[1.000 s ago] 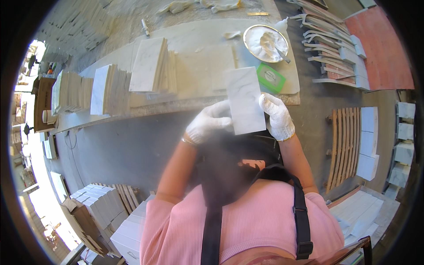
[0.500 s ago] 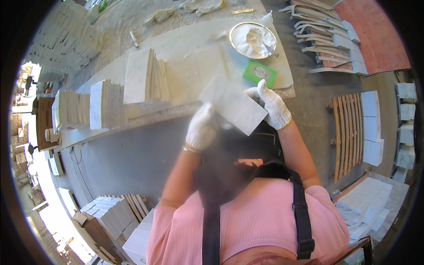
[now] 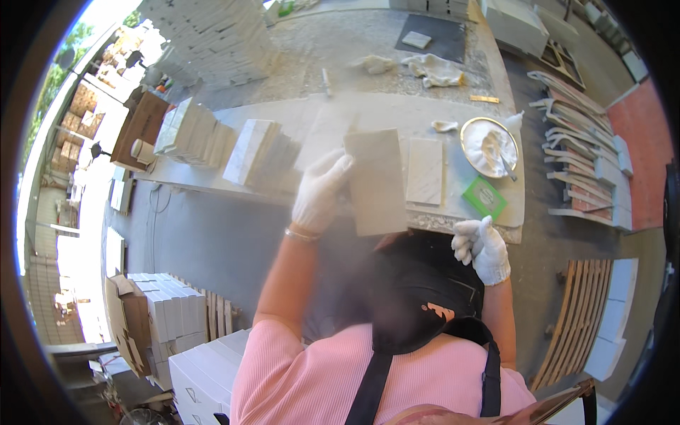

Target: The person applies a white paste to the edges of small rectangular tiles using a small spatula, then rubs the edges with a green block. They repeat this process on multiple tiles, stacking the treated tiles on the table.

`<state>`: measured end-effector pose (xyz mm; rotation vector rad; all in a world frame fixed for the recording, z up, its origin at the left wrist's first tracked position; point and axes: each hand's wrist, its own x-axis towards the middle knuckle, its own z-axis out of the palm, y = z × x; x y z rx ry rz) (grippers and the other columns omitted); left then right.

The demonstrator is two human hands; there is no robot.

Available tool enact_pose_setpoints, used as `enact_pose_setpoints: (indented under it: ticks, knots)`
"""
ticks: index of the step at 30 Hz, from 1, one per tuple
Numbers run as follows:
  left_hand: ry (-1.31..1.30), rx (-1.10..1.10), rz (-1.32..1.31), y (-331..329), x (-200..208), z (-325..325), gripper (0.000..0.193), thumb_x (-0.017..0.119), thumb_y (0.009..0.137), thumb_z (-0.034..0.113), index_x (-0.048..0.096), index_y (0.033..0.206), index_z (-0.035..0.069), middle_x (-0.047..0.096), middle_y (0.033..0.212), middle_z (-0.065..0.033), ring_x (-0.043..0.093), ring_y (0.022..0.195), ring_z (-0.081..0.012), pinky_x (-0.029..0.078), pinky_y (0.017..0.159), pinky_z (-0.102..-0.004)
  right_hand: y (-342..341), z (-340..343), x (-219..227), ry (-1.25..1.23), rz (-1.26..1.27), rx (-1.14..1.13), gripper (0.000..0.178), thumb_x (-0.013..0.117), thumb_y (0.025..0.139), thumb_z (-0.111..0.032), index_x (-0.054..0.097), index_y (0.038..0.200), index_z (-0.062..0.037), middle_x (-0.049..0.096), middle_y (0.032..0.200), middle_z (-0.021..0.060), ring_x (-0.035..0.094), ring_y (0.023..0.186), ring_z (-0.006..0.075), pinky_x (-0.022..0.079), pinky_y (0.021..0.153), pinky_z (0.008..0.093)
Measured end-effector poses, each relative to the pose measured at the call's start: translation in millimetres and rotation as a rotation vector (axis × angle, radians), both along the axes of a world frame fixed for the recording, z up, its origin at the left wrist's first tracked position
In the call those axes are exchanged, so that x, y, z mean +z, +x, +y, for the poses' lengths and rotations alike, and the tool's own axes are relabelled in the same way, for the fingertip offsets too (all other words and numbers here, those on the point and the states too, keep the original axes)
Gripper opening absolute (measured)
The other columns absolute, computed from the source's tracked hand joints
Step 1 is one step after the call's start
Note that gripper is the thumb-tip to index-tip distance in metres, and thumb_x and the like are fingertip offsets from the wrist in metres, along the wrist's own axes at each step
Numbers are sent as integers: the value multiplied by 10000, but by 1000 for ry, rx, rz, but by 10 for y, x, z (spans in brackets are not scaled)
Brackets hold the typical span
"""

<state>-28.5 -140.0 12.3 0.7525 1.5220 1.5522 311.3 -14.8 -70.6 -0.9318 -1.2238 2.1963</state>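
**Inspector A:** Pale rectangular stone tile (image 3: 375,180), centre of frame, raised above the long grey workbench (image 3: 312,127). The white-gloved left hand (image 3: 320,193) grasps its left edge, apparently tilting the face up for viewing.

**Inspector B:** The white-gloved right hand (image 3: 483,248)?

**A:** Lower right of the tile, loosely curled, holding nothing.

**B:** Containers?

**A:** Round metal bowl (image 3: 489,146), upper right, holding white paste and a tool. Green square pad (image 3: 484,197) just below it; a second flat tile (image 3: 425,170) lies on the bench beside the raised one.

I see: left gloved hand (image 3: 320,193) gripping a pale rectangular stone tile (image 3: 375,180) above the bench's near edge (image 3: 453,223); right gloved hand (image 3: 483,248) empty, loosely curled.
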Motion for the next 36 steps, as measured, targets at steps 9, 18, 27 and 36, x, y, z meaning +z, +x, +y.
enact_pose_setpoints:
  ticks: [9,18,27,36]
  knots:
    - [-234,105,336,-1189,254,386,471,751,966,398,760,1234,10,742,974,26,584,768,-66,471,688,-245,-57,-51,39,47,-24,39,727,457,1058,-649,729,1126,21,718,823,108,652,644,172,475,553,282]
    - [-150,341,774,-1218,191,317,408,695,993,365,778,1138,-7,752,936,-28,646,792,-92,516,712,-275,-195,-11,139,158,-173,64,509,507,1104,-430,686,1259,20,725,894,103,650,681,144,475,565,267]
    - [-181,-180,14,7,83,-387,443,697,1009,310,696,1309,-16,762,1109,-84,713,886,-129,568,776,-292,-529,14,-40,50,-329,-59,655,617,1055,-223,359,1613,1,685,978,74,606,675,97,451,538,209]
    - [-172,-214,-121,681,-867,360,712,692,967,364,472,1548,16,640,1359,-216,692,1046,-274,607,716,-373,-600,37,-83,24,-367,3,629,623,1037,-241,424,1589,-17,702,989,73,629,677,115,463,531,230]
